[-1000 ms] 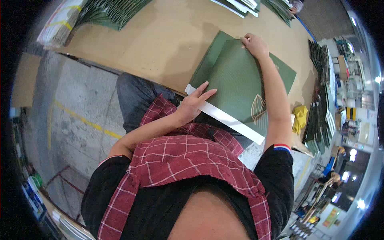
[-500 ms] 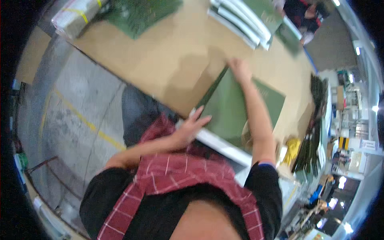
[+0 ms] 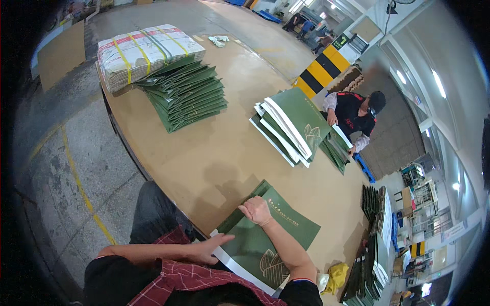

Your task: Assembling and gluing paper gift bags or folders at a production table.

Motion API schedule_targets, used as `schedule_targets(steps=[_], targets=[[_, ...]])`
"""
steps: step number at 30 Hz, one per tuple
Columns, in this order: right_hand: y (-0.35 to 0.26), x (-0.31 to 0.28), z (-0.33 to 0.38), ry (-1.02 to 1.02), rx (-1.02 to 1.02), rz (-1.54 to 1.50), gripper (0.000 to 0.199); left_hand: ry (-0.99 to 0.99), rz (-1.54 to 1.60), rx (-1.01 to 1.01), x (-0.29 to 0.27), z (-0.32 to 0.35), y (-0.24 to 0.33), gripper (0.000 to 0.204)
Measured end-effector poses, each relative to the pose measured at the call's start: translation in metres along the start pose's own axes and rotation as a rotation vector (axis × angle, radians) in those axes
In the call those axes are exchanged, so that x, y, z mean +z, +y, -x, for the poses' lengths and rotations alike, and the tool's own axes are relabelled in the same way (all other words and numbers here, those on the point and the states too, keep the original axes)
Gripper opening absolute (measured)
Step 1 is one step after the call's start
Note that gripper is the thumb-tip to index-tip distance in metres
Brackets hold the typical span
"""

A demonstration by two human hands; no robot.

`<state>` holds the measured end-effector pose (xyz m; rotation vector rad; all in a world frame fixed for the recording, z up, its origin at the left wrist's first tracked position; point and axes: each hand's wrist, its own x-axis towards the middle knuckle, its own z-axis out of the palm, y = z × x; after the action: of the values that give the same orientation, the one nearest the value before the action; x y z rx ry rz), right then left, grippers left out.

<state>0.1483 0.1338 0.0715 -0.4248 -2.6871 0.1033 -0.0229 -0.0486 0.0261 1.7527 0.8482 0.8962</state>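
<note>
- fingers of our left hand (image 3: 206,250) extend, thumb apart; our right hand (image 3: 256,210) curls its fingers, grip indeterminable.
- we face a tan table (image 3: 184,158).
- beyond our hands lies a stack of green bags (image 3: 295,113).
- our flat green bag (image 3: 250,245) lies at the table's near edge, below our right hand.
</note>
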Motion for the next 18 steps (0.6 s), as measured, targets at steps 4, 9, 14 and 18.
schedule_targets(steps=[4,9,14,18], targets=[[0.007,-0.003,0.015,0.056,-0.005,0.005,0.027,0.166,-0.069,-0.3,-0.011,-0.04,0.036,0.06],[0.001,-0.005,0.023,0.092,-0.024,-0.012,0.026,0.237,-0.348,-0.311,0.024,-0.057,0.011,0.029],[0.008,-0.002,0.034,0.048,-0.072,-0.082,0.024,0.281,-0.271,-0.311,0.036,-0.043,0.0,0.025],[0.056,-0.005,0.043,0.013,0.12,0.089,0.027,0.307,-0.256,-0.357,0.04,-0.045,-0.008,0.021]])
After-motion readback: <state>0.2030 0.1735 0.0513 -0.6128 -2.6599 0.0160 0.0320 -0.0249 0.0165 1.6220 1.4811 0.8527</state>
